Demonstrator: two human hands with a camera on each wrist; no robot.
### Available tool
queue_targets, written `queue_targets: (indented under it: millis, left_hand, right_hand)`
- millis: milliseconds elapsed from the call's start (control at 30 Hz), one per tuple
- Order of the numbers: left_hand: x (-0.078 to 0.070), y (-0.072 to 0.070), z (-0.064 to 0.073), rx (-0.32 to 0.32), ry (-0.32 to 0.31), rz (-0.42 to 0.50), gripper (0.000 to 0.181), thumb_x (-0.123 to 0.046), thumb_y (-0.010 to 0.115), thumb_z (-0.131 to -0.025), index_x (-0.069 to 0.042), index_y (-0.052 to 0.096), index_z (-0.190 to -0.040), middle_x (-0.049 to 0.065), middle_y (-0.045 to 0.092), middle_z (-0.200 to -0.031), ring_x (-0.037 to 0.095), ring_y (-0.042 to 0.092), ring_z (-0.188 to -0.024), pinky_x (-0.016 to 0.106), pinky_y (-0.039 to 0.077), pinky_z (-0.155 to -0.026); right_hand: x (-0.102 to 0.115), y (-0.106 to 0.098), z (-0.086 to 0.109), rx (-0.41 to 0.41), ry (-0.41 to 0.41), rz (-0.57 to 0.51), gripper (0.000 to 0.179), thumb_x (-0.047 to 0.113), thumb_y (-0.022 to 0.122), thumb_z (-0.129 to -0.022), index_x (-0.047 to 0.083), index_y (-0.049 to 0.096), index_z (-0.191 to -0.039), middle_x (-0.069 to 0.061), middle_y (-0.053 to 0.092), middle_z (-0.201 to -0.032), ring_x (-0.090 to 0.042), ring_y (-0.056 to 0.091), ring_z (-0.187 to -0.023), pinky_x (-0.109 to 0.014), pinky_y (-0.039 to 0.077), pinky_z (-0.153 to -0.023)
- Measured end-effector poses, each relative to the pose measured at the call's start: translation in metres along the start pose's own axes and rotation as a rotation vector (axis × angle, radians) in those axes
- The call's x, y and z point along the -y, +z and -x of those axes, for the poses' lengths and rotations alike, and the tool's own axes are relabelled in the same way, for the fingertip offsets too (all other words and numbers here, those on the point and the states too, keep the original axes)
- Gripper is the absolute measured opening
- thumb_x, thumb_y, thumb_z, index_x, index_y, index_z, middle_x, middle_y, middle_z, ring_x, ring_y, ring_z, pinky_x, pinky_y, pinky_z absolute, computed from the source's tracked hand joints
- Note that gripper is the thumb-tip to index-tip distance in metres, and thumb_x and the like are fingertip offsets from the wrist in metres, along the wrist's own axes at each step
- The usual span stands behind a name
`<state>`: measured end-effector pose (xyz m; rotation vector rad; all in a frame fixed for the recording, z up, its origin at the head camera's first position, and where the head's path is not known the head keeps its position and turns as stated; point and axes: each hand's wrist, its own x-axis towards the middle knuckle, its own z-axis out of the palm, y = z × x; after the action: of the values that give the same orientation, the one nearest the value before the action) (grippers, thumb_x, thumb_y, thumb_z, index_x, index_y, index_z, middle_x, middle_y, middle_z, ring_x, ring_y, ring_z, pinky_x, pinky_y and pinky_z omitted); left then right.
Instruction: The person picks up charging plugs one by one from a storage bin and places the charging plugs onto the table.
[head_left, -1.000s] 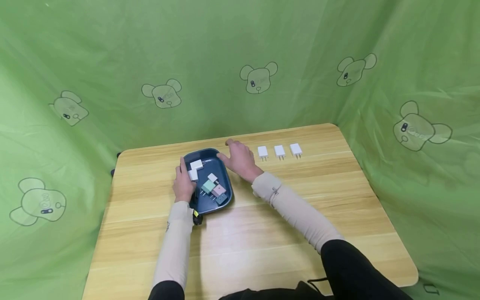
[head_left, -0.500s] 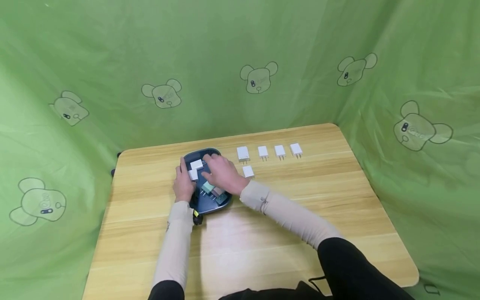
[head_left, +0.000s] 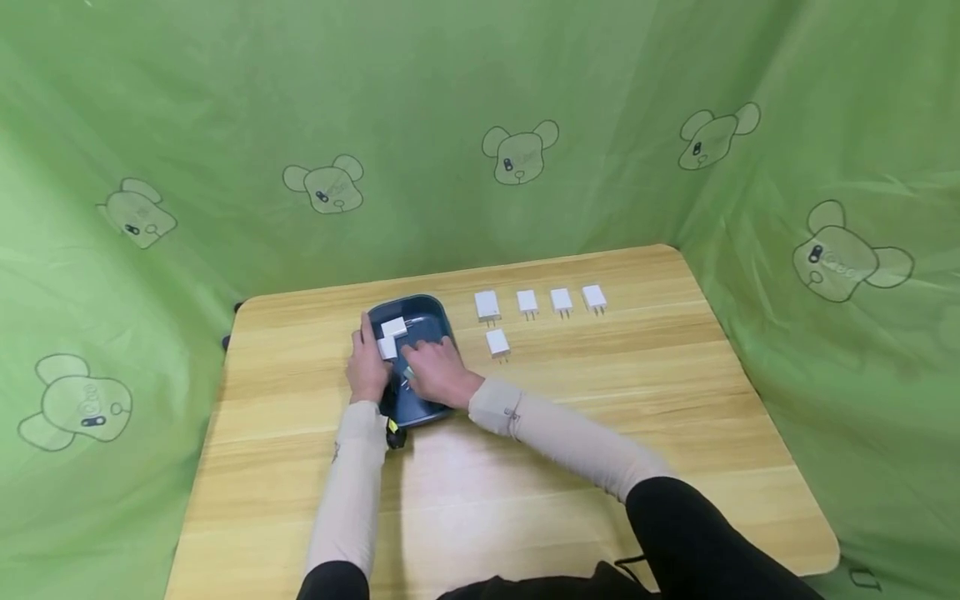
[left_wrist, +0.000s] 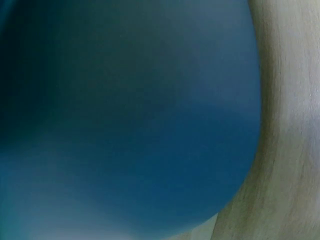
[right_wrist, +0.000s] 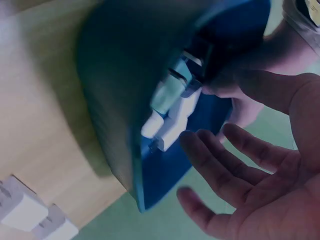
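My left hand [head_left: 367, 371] grips the left rim of a dark blue tray [head_left: 420, 408]; the left wrist view is filled by the tray's blurred side [left_wrist: 150, 150]. My right hand [head_left: 437, 371] hangs over the tray's right half, and the right wrist view shows its fingers [right_wrist: 212, 167] spread, with nothing between them. White plug chargers [head_left: 393, 327] lie by the left hand. A mint green charger [right_wrist: 171, 92] sits among white ones in the right wrist view. From above, the right hand hides most of the coloured chargers.
Right of the tray, several white chargers [head_left: 561, 301] lie in a row near the table's back edge, prongs towards me. One more white charger [head_left: 497, 342] lies in front of the row's left end. Green curtain [head_left: 517, 217] surrounds the wooden table [head_left: 600, 467].
My right hand has moved from the table right of the tray to over the tray, then lower towards me. Two white chargers it hid now show on the table. The left hand stays put.
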<state>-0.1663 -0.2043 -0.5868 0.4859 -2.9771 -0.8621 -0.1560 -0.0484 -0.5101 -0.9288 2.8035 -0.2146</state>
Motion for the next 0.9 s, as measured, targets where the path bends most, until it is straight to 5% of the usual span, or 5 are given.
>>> queue_targets:
  millis: [467, 900]
  left_hand:
    - [0.001, 0.000, 0.001, -0.010, -0.011, 0.010, 0.108, 0.008, 0.069, -0.077, -0.019, 0.011, -0.164, 0.022, 0.044, -0.147, 0.048, 0.064, -0.090, 0.059, 0.057, -0.075]
    - [0.000, -0.001, 0.001, 0.007, -0.017, 0.007, 0.111, 0.008, 0.070, -0.077, -0.020, 0.007, -0.165, 0.021, 0.043, -0.149, 0.047, 0.065, -0.091, 0.058, 0.058, -0.077]
  right_hand:
    - [0.009, 0.027, -0.002, 0.089, 0.049, 0.103, 0.051, 0.033, 0.078, -0.084, 0.011, 0.064, -0.127, -0.011, 0.073, -0.118, -0.029, 0.071, -0.107, -0.067, 0.029, -0.118]
    - [0.011, 0.042, -0.002, 0.095, 0.142, 0.168, 0.045, 0.021, 0.066, -0.092, 0.015, 0.057, -0.136, -0.016, 0.061, -0.130, -0.029, 0.072, -0.101, -0.067, 0.030, -0.117]
